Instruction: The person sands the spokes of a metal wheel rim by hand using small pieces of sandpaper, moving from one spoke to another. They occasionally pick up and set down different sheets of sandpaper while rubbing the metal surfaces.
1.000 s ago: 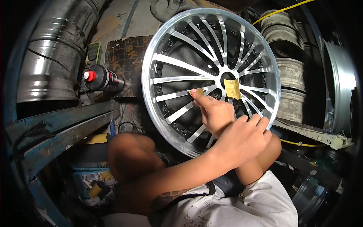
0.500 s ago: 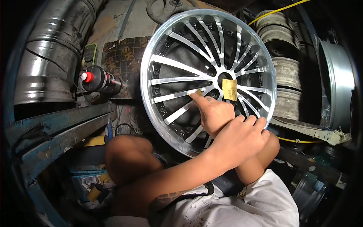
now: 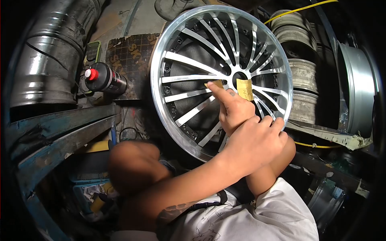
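Observation:
A multi-spoke metal wheel rim [image 3: 159,52] leans upright in front of me, with bright spokes and dark gaps. My left hand [image 3: 261,142] crosses over my right wrist, its fingers bent onto the rim's lower right edge. Near the hub, my right hand [image 3: 236,110] has its index finger stretched along a small yellow-brown piece of paper [image 3: 216,84], which touches a left spoke. Its other fingers are curled in, and the thumb is hidden. A second yellow-brown paper piece [image 3: 244,89] lies over the hub's lower right part.
A black bottle with a red cap [image 3: 105,78] lies on the left beside a phone-like object [image 3: 92,52]. Large metal cylinders [image 3: 50,68] stand far left. Stacked rims [image 3: 303,74] and a silver rim [image 3: 359,88] are at the right. Blue metal bars [image 3: 60,124] cross the lower left.
My right hand has moved up with the small paper, from a lower spoke to a higher one. The view has shifted slightly. My left hand still rests on the rim's edge.

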### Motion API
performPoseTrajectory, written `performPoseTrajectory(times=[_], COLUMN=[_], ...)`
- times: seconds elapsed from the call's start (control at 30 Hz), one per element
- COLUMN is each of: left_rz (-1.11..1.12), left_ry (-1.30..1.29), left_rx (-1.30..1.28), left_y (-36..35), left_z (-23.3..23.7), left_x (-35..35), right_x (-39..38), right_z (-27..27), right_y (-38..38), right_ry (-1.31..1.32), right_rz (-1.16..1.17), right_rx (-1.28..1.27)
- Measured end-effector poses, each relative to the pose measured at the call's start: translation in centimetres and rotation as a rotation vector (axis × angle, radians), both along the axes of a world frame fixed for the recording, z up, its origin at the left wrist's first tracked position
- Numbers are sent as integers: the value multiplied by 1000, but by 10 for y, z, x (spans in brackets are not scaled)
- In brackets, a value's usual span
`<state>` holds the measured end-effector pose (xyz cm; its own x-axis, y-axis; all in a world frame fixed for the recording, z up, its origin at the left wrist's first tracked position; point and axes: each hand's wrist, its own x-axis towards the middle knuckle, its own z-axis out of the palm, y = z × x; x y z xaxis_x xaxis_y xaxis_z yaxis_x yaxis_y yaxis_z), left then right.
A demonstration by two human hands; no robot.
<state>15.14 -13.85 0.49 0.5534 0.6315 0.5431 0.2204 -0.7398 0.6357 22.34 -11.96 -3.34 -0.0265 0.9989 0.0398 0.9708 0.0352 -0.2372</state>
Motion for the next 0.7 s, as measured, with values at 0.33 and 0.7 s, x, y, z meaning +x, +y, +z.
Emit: performPoseTrajectory(times=[0.33, 0.7], left_rz=[4, -25], left_ry=[-21, -13], left_rx=[-9, 10], left_y=[-3, -10], left_z=[4, 2], left_x=[-5, -7], right_x=[-7, -14], right_z=[-14, -25], right_y=[-10, -15], right_ry=[-50, 25], right_rz=[3, -52], right_rx=[-51, -66])
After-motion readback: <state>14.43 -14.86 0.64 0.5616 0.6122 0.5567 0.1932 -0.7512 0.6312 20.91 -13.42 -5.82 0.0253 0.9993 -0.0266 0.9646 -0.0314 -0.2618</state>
